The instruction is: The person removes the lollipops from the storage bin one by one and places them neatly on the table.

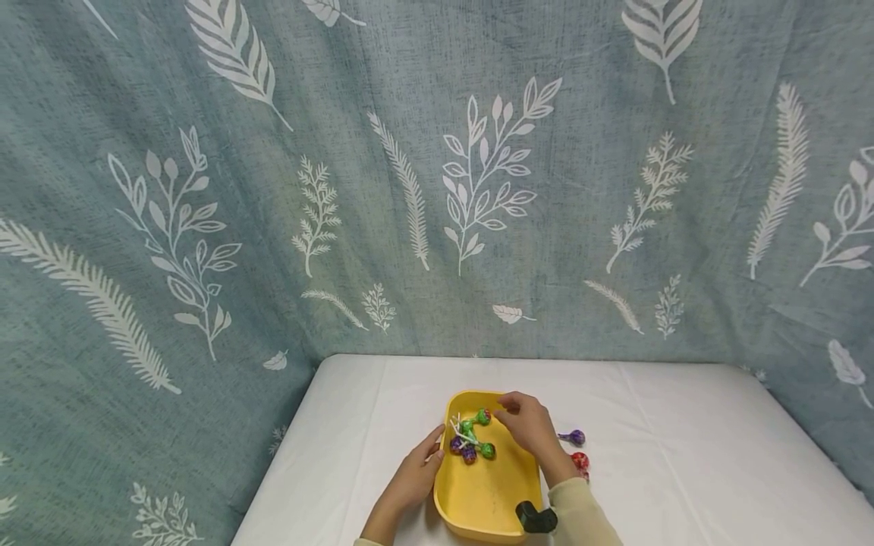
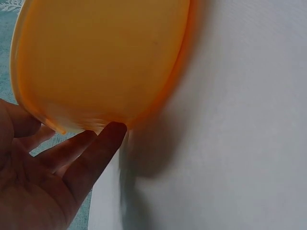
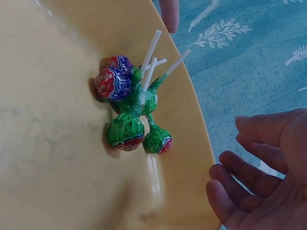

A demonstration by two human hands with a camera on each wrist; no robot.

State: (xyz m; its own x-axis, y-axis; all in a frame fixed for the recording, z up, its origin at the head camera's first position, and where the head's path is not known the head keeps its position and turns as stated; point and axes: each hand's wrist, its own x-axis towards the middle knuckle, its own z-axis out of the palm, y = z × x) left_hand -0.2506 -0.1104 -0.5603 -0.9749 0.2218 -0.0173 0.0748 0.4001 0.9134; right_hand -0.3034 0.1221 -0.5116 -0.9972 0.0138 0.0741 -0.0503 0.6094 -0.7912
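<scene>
A yellow tray point(image 1: 492, 493) stands on the white-covered table. Several wrapped lollipops lie in its far left part, among them a green lollipop point(image 3: 125, 132) and a purple lollipop point(image 3: 113, 84), their white sticks crossing. My left hand point(image 1: 419, 470) is at the tray's left side, fingers point(image 2: 98, 160) fairly straight against the outer wall. Over the tray's far right part is my right hand point(image 1: 529, 425), fingers loosely bent and nothing between them. In the right wrist view the right hand point(image 3: 261, 167) appears beside the lollipops, apart from them.
To the right of the tray, a loose purple lollipop point(image 1: 576, 437) lies on the table point(image 1: 655, 455). Red lollipops point(image 1: 580, 460) are nearer, partly hidden by the right forearm. A patterned blue-green curtain point(image 1: 437, 303) hangs behind the table. A black device point(image 1: 536, 518) is at the right sleeve.
</scene>
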